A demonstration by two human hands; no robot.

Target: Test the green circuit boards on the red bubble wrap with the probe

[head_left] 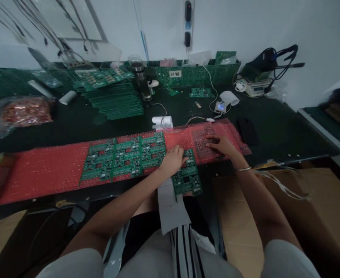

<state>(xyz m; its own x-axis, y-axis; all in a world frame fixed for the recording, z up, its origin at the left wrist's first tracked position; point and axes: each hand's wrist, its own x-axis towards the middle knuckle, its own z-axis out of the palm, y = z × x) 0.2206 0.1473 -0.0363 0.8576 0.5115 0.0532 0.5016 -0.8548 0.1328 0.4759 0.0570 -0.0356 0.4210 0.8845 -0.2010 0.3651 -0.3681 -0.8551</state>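
My left hand (pixel 173 160) grips a green circuit board (pixel 187 177) near its top left corner, with the thumb over its face. That board overhangs the front edge of the table, above my lap. My right hand (pixel 220 144) rests at a piece of clear bubble wrap (pixel 203 143), thumb and fingers stretched out and apart. Under both lies a long strip of red bubble wrap (pixel 51 166). Left of my left hand, several joined circuit boards (pixel 127 157) lie flat in a row on the red strip.
Behind stands a stack of green boards (pixel 114 101) beside a flask (pixel 142 81). A small device with a lit screen (pixel 220 107) and a dark mouse-shaped object (pixel 247 131) are at right. A bag of copper-coloured parts (pixel 26 111) lies left; cardboard boxes (pixel 239 216) stand below the table edge.
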